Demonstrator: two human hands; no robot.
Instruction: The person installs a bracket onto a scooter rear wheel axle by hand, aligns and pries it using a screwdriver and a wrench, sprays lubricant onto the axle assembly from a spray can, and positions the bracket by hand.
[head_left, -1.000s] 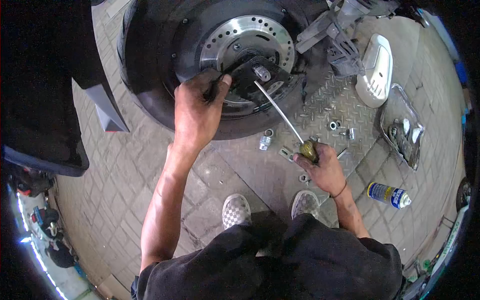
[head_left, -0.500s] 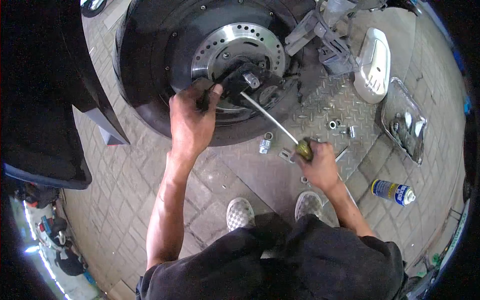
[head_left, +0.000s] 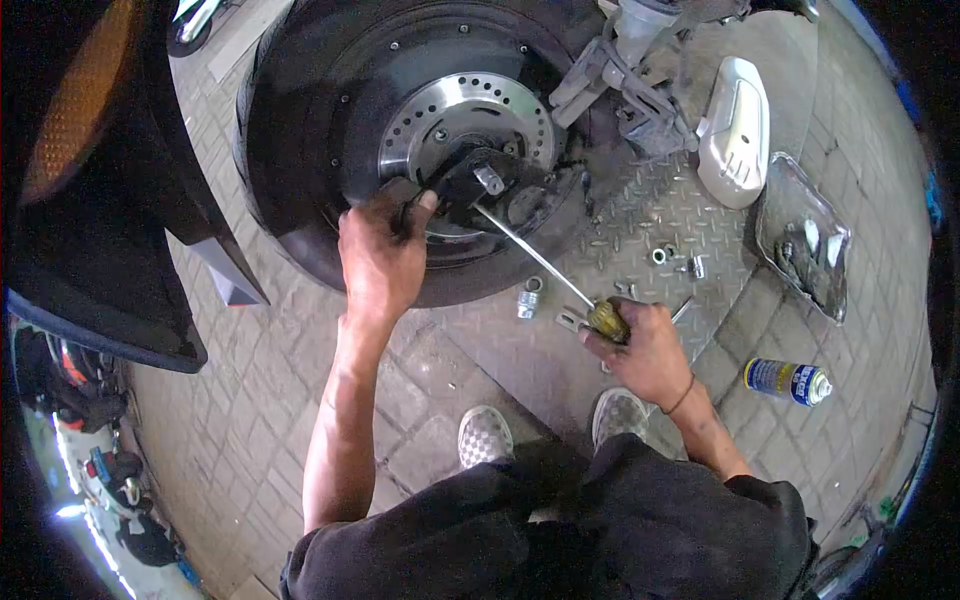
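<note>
My right hand is closed around the yellowish handle of a screwdriver. Its long shaft points up and left, the tip at a dark plate just below the axle end. My left hand, blackened at the fingers, pinches the left part of that dark plate between thumb and fingers. Behind the plate is a drilled silver brake disc on a large black wheel. The contact of the tip with the plate is too small to make out surely.
Metal sockets and nuts lie on a diamond-pattern metal plate. To the right are a silver cover, a tray with dark parts and a spray can. A dark vehicle body stands at left.
In the view, the wheel, axle end and plate have shifted left and down as the camera moved. Both hands keep their grips, with the screwdriver tip still near the plate.
</note>
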